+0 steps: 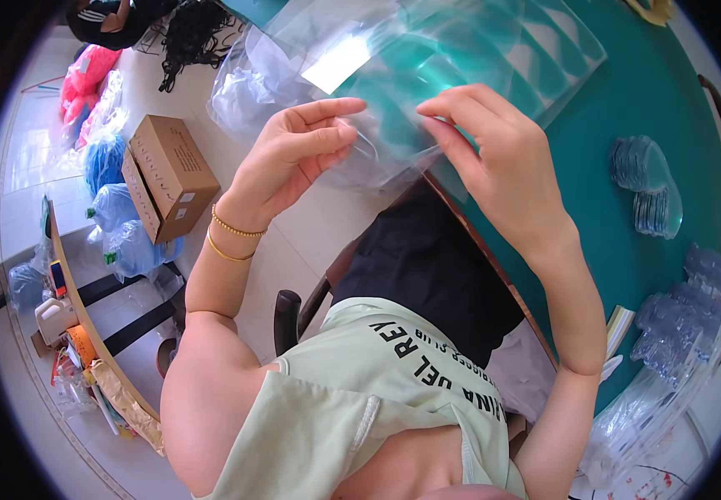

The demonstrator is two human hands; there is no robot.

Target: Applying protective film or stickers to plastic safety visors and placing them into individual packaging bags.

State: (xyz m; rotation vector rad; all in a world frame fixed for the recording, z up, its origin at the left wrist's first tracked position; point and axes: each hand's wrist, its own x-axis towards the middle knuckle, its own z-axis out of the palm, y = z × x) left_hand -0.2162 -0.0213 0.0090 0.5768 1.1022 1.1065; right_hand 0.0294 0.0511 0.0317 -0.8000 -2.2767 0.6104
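Both hands are raised in front of me at the table edge, with a thin clear plastic piece [384,148] between them. My left hand [298,146], with two gold bracelets on its wrist, curls thumb and fingers around the piece's left side. My right hand [489,137] pinches its other side between thumb and fingertips. The film is so see-through that its outline is hard to make out. Just beyond lies a large stack of clear plastic sheets [493,58] with curved shapes in them, overhanging the table's left edge.
On the green table [581,158] sits a stack of clear curved pieces [648,187]. Clear plastic packaging [677,333] lines the right edge. Leftward on the floor are a cardboard box [169,175], filled bags [123,225] and a shelf [98,333] with tools. A chair armrest [287,321] stands beside me.
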